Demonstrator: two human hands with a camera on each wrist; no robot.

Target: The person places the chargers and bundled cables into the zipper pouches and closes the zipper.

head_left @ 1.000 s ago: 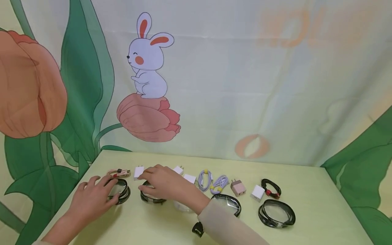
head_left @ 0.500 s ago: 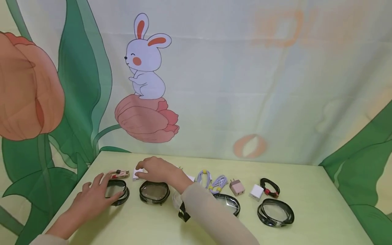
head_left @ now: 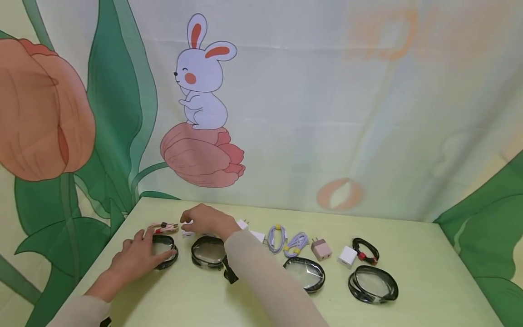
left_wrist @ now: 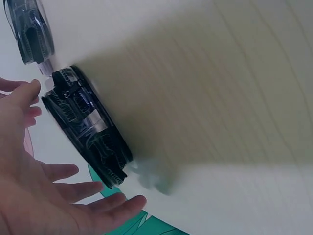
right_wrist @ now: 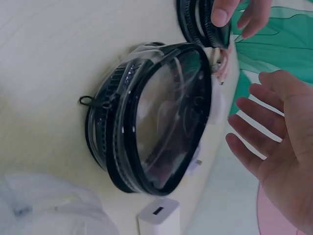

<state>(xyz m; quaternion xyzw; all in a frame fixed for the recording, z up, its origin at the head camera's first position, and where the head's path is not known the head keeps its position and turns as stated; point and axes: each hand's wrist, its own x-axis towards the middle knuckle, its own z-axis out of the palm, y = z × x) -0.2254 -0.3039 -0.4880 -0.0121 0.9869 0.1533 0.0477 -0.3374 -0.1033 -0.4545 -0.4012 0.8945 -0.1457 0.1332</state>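
My left hand [head_left: 135,256] lies at the leftmost clear pouch with black trim [head_left: 161,245], fingers at its far side and thumb at its near side. In the left wrist view the fingers of this hand [left_wrist: 54,196] are spread alongside the zipped pouch [left_wrist: 88,125]. My right hand [head_left: 206,220] is over a white charger [head_left: 188,234], behind a second black-trimmed clear pouch [head_left: 208,250]. The right wrist view has the right hand's fingers [right_wrist: 254,129] loosely spread with nothing held, beyond the second pouch [right_wrist: 168,117].
A pink cable [head_left: 163,227] lies behind the left pouch. Rightward are purple cables [head_left: 297,244], a pink charger [head_left: 321,249], a white charger [head_left: 347,256], a black cable [head_left: 366,251] and two more pouches [head_left: 304,274]. A whitish see-through item [right_wrist: 44,205] sits near the right wrist.
From above the second pouch, my right hand has moved back to the white charger, uncovering most of that pouch. My left hand stays at the leftmost pouch. The head view has shifted slightly.
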